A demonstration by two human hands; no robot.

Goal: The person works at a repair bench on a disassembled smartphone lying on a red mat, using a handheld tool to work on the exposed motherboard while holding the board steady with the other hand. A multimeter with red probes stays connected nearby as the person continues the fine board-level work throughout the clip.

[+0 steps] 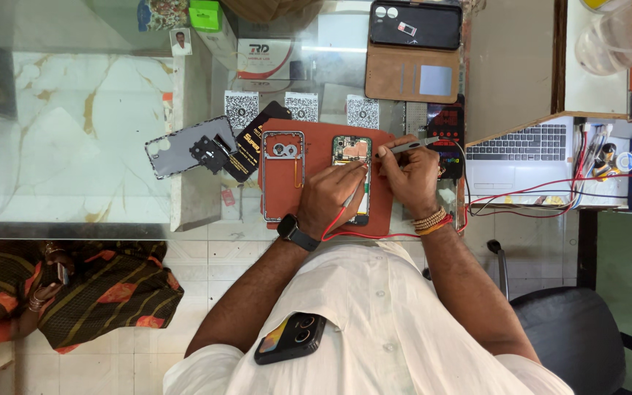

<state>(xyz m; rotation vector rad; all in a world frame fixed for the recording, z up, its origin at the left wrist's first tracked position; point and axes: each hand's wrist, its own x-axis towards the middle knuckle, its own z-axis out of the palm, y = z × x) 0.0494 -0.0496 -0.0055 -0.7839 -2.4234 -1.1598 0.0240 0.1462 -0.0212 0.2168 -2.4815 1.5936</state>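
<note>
An opened phone [352, 151] with its green board showing lies on a red-brown mat [319, 143] on the glass counter. My left hand [336, 194] rests over the phone's lower half and pinches a thin probe with a red wire [334, 225] running from it. My right hand [408, 175] sits just right of the phone, holding a grey pen-like tool [406, 148] whose tip points left toward the board. A grey phone frame [283, 175] lies on the mat to the left.
A grey back cover [177, 150] and black parts lie left of the mat. A phone in a brown flip case [413, 51] lies at the back. A laptop [522, 155], red cables and small tools crowd the right. Another person sits low left.
</note>
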